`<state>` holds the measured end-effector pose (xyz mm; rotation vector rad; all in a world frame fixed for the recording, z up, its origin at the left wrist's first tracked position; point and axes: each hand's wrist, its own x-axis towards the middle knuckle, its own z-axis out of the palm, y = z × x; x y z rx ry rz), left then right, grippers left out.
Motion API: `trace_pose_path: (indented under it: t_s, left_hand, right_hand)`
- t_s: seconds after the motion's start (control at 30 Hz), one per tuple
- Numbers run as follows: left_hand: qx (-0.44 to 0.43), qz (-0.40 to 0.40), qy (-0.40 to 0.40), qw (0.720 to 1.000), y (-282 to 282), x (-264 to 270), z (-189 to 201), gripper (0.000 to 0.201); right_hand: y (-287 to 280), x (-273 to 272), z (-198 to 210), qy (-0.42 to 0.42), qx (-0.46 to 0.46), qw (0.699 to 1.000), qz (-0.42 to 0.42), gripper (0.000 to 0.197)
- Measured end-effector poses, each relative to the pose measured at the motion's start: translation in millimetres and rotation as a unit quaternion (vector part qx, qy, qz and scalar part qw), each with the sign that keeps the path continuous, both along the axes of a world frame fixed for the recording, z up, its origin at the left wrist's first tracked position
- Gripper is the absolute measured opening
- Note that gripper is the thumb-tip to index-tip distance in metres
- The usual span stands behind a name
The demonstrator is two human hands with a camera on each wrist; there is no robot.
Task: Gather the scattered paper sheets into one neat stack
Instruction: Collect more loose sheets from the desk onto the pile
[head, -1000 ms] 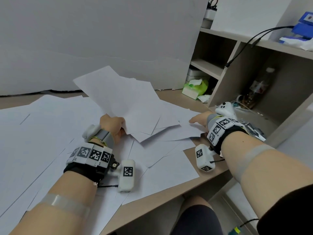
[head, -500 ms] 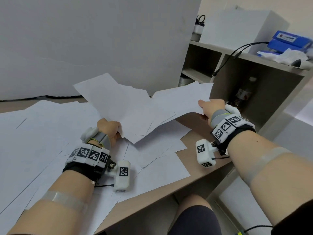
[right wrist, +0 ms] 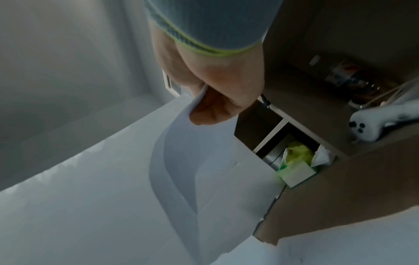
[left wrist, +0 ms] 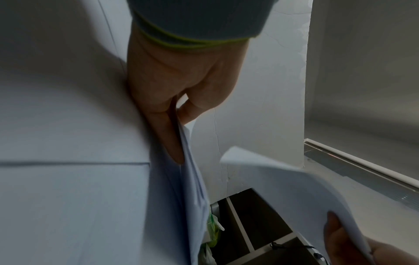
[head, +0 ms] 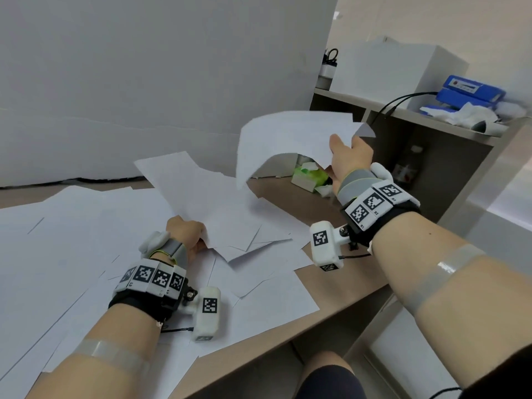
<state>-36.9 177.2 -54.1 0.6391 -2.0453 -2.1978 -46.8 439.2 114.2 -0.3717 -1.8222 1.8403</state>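
Lifting a curled sheet [head: 290, 139] clear of the desk at 1 o'clock, the right hand [head: 349, 156] pinches it at one edge; the sheet droops and could slip or crease. The left hand [head: 187, 231] at 7 o'clock clamps a fanned bundle of sheets [head: 207, 197]; more loose sheets [head: 72, 240] cover the desk [head: 331, 315]. Shelf unit [head: 431, 145]: its lower cubby holds a green tissue pack [head: 309, 175].

Left wrist view: left fingers [left wrist: 167, 125] and thumb are closed on the bundle's edge; a one-sided hold could let the sheets fan out.

Right wrist view: thumb [right wrist: 211, 111] is pressed onto the sheet. A white controller [right wrist: 374, 123] sits in the cubby at 3 o'clock.
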Motion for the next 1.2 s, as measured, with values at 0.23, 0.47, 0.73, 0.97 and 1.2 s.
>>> trace_pose_path:
  t_s: [0.23,0.47,0.73,0.97,1.2]
  left_hand:
    - [0.009,-0.013,0.004,1.0,-1,3,1,0.027]
    - [0.017,-0.022,0.005,1.0,-3,7,3,0.024]
    - [0.13,-0.027,-0.044,0.99,7,19,24,0.02]
    - [0.213,-0.055,-0.01,0.975,9,27,32,0.036]
    - [0.155,-0.017,-0.041,0.987,9,23,23,0.013]
  right_hand:
    - [-35,7,-26,-0.019,0.013,0.999,0.043,0.042]
    - [-59,3,-91,-0.137,0.061,0.988,0.027,0.035]
    - [-81,-4,-116,-0.256,0.105,0.96,0.048,0.072]
    - [-92,5,-127,-0.31,0.002,0.931,0.195,0.013]
    - [-95,19,-123,-0.321,0.051,0.896,0.302,0.007]
